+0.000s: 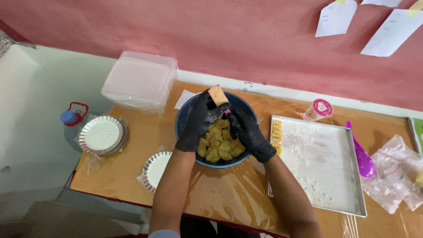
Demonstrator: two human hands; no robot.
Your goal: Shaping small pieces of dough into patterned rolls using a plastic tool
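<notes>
Centrally, both hands (222, 123) over blue bowl (183, 119), pinching a tan block (218, 94); tray (352, 185) just right.

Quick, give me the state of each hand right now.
Left hand: closed on a small tan block with pink edging, above the blue round bowl of yellow dough chunks.
Right hand: fingers curled; whether it holds anything cannot be told.

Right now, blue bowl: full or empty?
Partly full. The blue bowl holds yellow dough chunks heaped across its bottom, below the rim. The left hand and right hand, in black gloves, are over it.
</notes>
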